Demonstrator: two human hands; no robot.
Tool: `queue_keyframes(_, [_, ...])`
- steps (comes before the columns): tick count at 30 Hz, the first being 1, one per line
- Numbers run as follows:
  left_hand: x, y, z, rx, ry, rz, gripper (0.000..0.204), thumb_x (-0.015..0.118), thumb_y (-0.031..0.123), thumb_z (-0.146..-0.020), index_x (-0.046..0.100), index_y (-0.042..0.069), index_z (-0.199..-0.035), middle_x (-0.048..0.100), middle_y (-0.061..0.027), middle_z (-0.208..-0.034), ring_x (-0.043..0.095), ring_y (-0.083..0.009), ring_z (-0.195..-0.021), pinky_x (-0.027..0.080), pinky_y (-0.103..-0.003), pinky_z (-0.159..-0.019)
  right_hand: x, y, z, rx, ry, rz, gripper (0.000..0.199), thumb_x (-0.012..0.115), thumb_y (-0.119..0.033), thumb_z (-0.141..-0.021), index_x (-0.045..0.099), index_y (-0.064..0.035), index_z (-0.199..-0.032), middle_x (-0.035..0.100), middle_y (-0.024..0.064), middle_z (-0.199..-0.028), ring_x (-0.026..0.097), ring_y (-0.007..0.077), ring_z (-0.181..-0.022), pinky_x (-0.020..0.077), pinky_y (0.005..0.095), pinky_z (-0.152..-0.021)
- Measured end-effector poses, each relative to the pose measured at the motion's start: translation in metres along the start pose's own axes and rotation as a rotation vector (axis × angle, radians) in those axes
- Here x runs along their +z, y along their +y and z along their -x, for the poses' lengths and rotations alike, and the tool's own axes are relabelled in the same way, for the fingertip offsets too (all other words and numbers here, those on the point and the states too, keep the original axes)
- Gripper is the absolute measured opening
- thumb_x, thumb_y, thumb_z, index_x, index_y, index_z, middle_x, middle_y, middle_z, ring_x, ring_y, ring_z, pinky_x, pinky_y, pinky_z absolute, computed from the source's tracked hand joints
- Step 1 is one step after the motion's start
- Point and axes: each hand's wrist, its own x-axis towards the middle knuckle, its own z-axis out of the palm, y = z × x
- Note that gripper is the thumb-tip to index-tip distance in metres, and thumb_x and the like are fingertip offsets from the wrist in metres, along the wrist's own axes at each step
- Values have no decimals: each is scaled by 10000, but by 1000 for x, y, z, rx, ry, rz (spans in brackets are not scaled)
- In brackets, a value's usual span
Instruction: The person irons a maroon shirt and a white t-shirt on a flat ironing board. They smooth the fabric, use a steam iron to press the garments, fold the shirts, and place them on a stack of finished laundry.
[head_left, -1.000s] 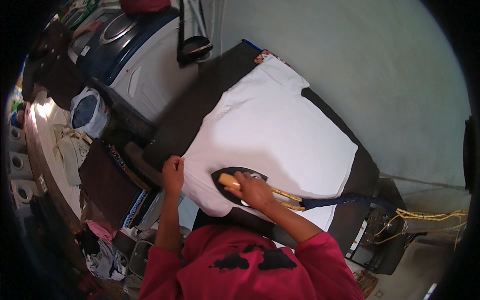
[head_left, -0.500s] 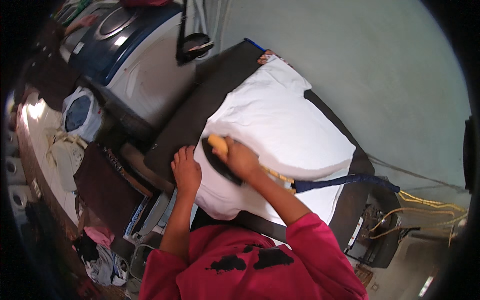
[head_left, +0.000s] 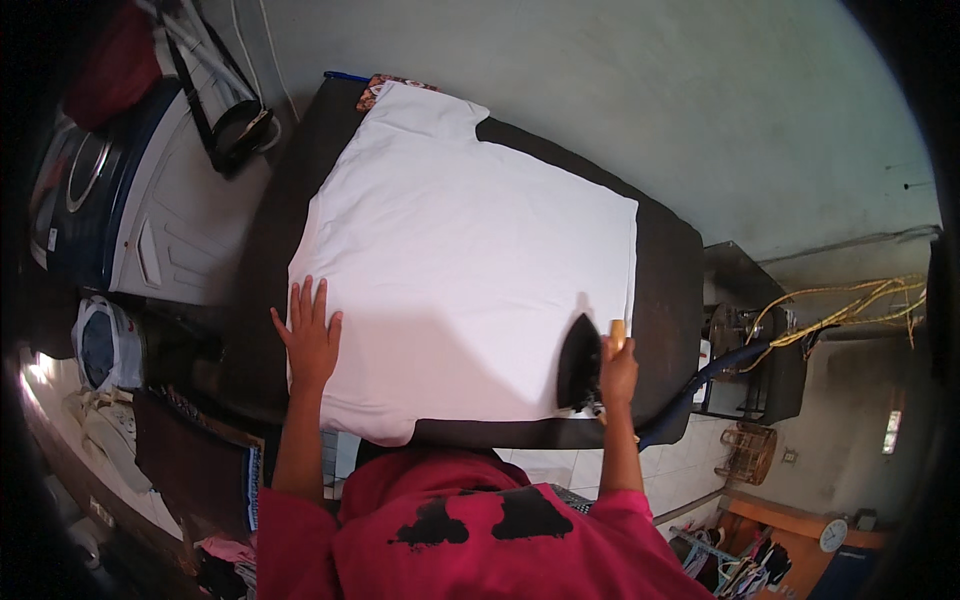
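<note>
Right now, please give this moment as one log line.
left hand: spread on shirt; right hand: holds iron by shirt's right edge; shirt: laid on dark table

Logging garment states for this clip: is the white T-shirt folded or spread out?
Spread out: the white T-shirt lies flat across the dark padded surface, both sleeves extended, with the left hand resting on it.

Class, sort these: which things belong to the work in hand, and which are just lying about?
In the work:
white shirt, left hand flat on it
iron, held in right hand
navy cord
dark padded surface under the shirt

Lying about:
washing machine
round clock
white bag
</note>
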Motion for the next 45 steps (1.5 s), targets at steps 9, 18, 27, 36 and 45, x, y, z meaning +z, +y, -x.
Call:
queue_keyframes(9, [16,-45,-64,-317,222,252,342,561,331,-980,578,94,-1226,594,-92,-1182,531,-318,-1133,397,-510,-948,-5,-73,18,-392,-465,-150,525,629,-492,-931,530,-8,-1108,651,234,-698,664,438,-683,489,489,-571])
queue_keyframes(18, [6,-47,-87,-173,271,174,195,569,270,-983,581,83,-930,605,-77,-953,566,-298,-954,410,-449,-845,31,-288,82,-1408,-427,-45,422,650,-499,-892,529,-112,-1009,643,140,-787,658,335,-599,509,449,-482])
queue_keyframes(27, [19,-56,-89,-150,292,216,133,581,232,-973,586,102,-944,584,-74,-937,548,-278,-948,395,-417,-859,67,-447,-20,-842,-287,-91,504,547,-516,-952,508,-35,-1096,683,228,-770,679,416,-722,540,508,-642])
queue_keyframes(36, [40,-72,-89,-168,235,192,169,578,228,-979,610,62,-986,630,-92,-992,579,-319,-981,416,-466,-855,26,-274,55,-692,-455,-129,563,599,-477,-940,484,-10,-1233,683,235,-879,678,417,-746,538,509,-635])
queue_keyframes(45, [37,-72,-93,-24,322,196,183,590,202,-978,605,23,-945,641,-130,-879,606,-356,-825,464,-471,-721,5,-28,-35,158,8,12,618,510,-520,-976,477,36,-1242,679,271,-794,678,455,-763,527,554,-637])
